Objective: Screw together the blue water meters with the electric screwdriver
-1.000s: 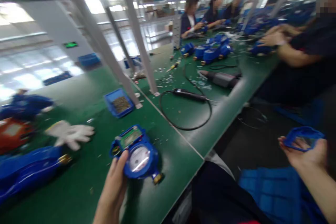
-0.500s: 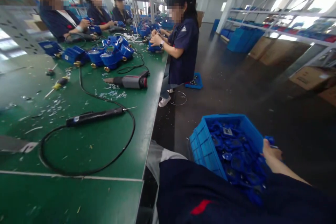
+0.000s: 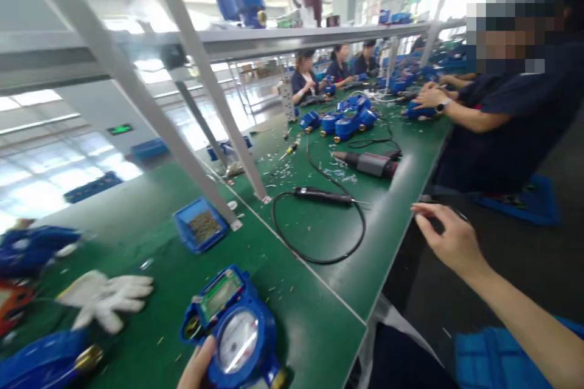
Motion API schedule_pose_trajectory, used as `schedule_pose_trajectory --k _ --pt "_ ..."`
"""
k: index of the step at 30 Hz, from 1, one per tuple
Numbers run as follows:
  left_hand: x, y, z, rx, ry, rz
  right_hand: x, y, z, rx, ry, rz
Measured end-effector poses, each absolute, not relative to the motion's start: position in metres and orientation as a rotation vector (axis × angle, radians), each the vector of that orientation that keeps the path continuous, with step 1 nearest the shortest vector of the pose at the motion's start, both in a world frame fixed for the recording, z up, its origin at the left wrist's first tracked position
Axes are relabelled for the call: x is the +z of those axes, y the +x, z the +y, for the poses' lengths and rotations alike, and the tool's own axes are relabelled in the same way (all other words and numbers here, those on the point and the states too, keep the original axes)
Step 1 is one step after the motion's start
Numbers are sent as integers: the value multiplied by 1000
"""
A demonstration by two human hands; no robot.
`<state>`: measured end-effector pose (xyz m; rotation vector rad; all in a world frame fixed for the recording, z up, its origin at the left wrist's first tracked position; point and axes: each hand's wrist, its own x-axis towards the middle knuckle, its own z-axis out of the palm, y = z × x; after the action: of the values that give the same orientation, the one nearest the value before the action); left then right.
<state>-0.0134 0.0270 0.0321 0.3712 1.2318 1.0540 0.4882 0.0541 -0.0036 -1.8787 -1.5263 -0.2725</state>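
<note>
A blue water meter (image 3: 239,340) with a round white dial lies on the green table in front of me. Its upper housing is uncovered, showing a display on a green circuit board (image 3: 221,296). My left hand (image 3: 198,368) grips the meter's lower left side; only part of the hand shows. My right hand (image 3: 449,234) is raised beyond the table's right edge, thumb and forefinger drawn together. What lies between those fingertips, if anything, is too small to make out. A black electric screwdriver (image 3: 322,196) rests on the table, its cable looped around.
At left are a blue tray (image 3: 201,225) of small screws, a white glove (image 3: 107,298) and another blue meter (image 3: 45,358). Shelf posts (image 3: 214,85) rise from the table. A heat gun (image 3: 367,163) lies farther back, near a co-worker (image 3: 515,109) at right. A blue crate (image 3: 502,358) stands below.
The view has swung left, bringing the meter and my left hand into sight. My right hand has risen from the crate of blue parts to beside the table edge; the blue part it held no longer shows.
</note>
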Motion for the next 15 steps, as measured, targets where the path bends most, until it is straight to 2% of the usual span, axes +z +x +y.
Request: schedule_pose_trajectory --k 3,7,11,15 --pt "29 -5 3 1175 381 1315 21 404 143 -193 -1731 -1958" --pt "24 8 -4 1261 502 1247 18 333 217 -232 -1893 -2191" --pt "20 8 -4 1268 567 1163 5 315 248 -276 -2097 -2260" --pt "20 12 -5 1304 590 1095 2 327 249 -303 -2098 -2337"
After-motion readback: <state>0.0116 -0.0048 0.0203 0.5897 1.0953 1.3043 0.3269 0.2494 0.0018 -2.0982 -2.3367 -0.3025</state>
